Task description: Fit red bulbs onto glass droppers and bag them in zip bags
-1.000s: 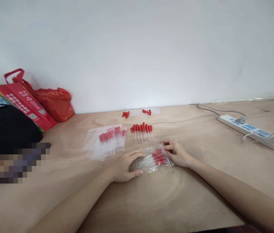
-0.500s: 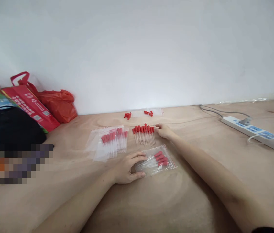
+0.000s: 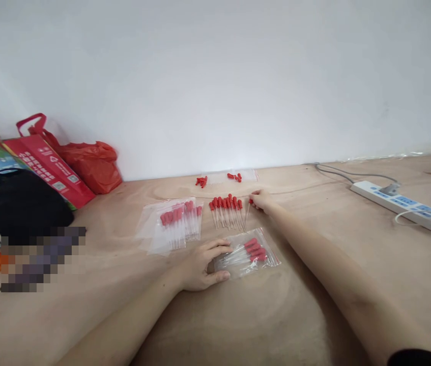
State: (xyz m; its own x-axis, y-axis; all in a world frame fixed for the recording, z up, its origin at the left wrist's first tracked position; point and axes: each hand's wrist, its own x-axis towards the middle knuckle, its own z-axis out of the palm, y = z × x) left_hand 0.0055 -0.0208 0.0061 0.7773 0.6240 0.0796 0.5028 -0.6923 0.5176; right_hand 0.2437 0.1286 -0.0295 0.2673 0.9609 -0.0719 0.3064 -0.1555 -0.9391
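Observation:
Several clear droppers with red bulbs (image 3: 225, 203) lie side by side on the wooden table. At the right end of that row my right hand (image 3: 261, 200) pinches one dropper (image 3: 248, 213) by its red bulb. Nearer me lies a clear zip bag (image 3: 246, 252) with several red-bulbed droppers inside, their bulbs to the right. My left hand (image 3: 205, 264) rests on the left end of this bag, thumb and fingers spread apart. More bagged droppers (image 3: 177, 218) lie to the left, the bags overlapping.
Loose red bulbs (image 3: 201, 181) and a flat clear bag (image 3: 249, 175) lie near the wall. On the right is a white power strip (image 3: 391, 203) with cables. A red bag (image 3: 91, 165), a printed bag (image 3: 51, 165) and a black bag (image 3: 20, 206) stand at left.
My right hand has closed on the rightmost dropper's bulb and drawn it slightly right, away from the row. My left hand has stayed on the bag.

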